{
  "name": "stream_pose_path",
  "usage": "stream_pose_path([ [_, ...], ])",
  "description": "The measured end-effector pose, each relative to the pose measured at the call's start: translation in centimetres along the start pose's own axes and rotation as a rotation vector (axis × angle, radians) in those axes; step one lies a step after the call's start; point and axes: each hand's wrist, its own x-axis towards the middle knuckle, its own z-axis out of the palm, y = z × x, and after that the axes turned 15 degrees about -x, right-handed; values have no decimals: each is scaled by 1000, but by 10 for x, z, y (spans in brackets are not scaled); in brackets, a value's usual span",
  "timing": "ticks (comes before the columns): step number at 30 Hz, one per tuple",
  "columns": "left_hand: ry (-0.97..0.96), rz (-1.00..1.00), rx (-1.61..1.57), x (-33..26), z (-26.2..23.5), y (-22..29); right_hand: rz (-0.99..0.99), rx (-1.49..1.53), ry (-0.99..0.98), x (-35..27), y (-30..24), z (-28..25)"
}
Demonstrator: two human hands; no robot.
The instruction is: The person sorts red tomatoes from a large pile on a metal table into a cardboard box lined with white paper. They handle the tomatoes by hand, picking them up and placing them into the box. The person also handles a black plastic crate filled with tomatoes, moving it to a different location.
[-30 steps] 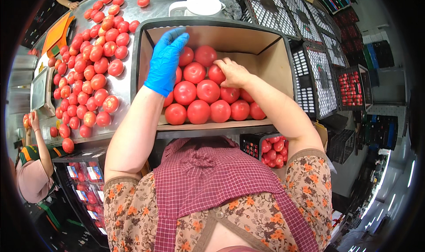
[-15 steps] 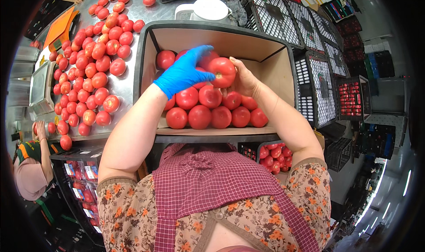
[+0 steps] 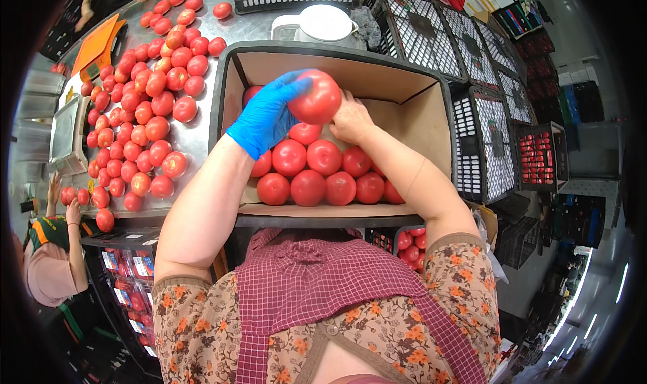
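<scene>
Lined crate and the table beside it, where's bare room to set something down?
In the black crate, bare brown lining shows between the right hand, the back wall and the right wall. On the metal table, a narrow bare strip runs between the loose tomatoes and the crate. Crowded: the crate's left half, with packed tomatoes.

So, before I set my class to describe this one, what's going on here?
A person's gloved left hand holds a big tomato up over a lined crate. The bare right hand reaches into the crate just beside it, its fingertips partly hidden. Packed tomatoes lie in rows along the crate's near side, while bare liner shows at the right. Many loose tomatoes lie on the metal table to the left.
</scene>
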Motion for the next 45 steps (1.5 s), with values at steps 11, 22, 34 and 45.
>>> stream_pose_path([
  [11,347,158,-199,11,-14,16,149,345,24,12,10,-2],
  [22,-28,-127,455,-5,3,4,327,1753,-251,-42,7,-101],
  [34,-321,-222,609,-25,24,4,80,1387,337,-53,-7,-108],
  [45,-259,15,919,-19,6,-7,199,898,277,-59,-25,-131],
])
